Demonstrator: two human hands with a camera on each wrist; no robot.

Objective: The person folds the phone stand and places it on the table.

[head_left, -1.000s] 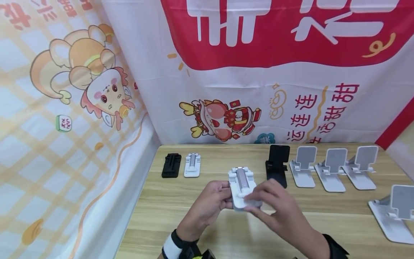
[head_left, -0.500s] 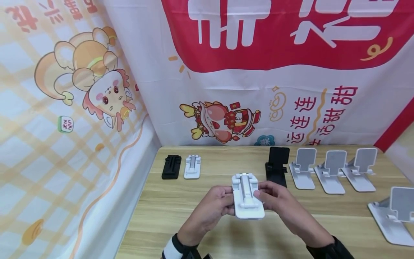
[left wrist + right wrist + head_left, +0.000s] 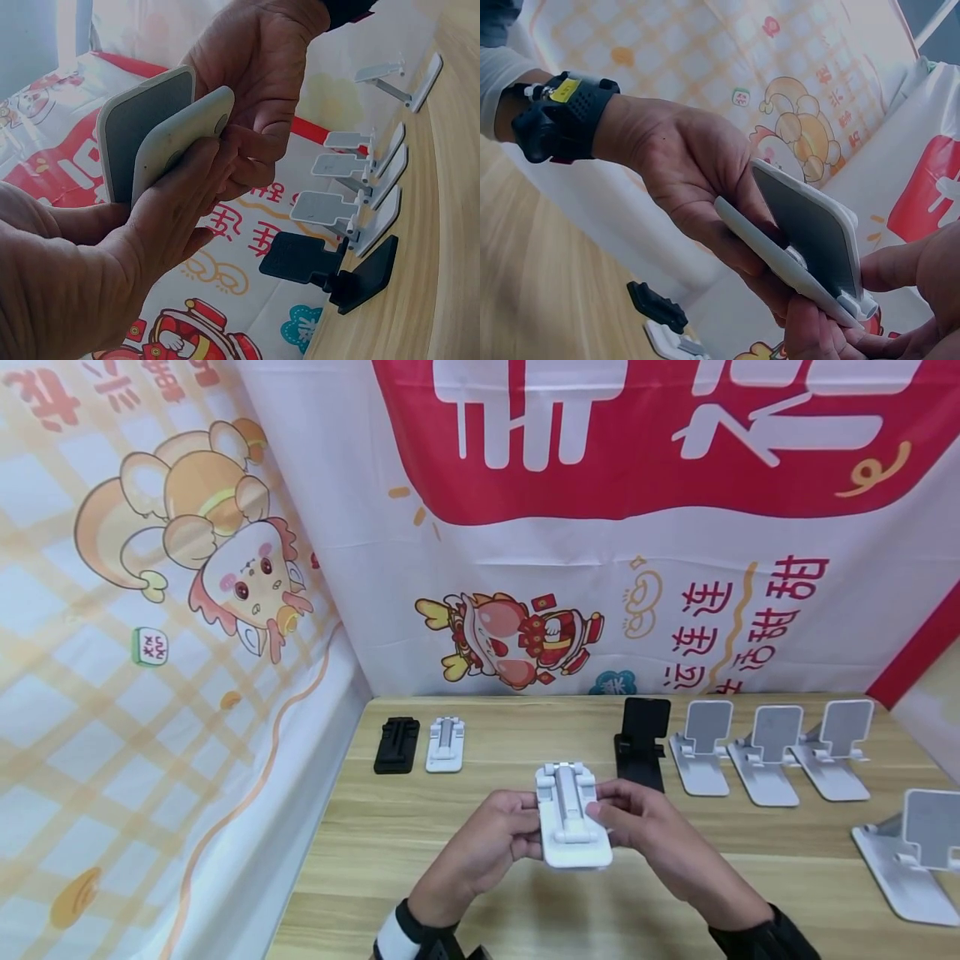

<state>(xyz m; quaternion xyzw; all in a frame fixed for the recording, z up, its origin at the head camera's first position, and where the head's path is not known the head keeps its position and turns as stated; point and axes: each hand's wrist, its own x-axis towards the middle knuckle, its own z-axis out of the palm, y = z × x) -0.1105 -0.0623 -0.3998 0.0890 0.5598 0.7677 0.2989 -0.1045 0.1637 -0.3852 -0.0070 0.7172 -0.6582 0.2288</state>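
Both hands hold a white folding phone stand [image 3: 573,827] up over the table in the head view. The left hand [image 3: 487,839] grips its left edge, and the right hand [image 3: 645,822] pinches its right edge with the thumb on the front. In the left wrist view the stand's grey-padded plate [image 3: 142,124] stands apart from its rounded base [image 3: 180,142], leaving a narrow wedge between them. The right wrist view shows the same gap, with the left fingers behind the base and the right thumb against the padded plate's edge.
Two folded stands, one black [image 3: 397,745] and one white [image 3: 446,744], lie at the table's back left. Along the back right stand an unfolded black stand [image 3: 645,722] and several unfolded white stands [image 3: 776,735]. Another white stand [image 3: 911,881] is at the right edge. Printed cloth [image 3: 495,552] hangs behind.
The right hand has shifted from the phone stand's lower front to its right edge. The stand has come slightly lower and turned more upright in view. Little has changed over the last half second.
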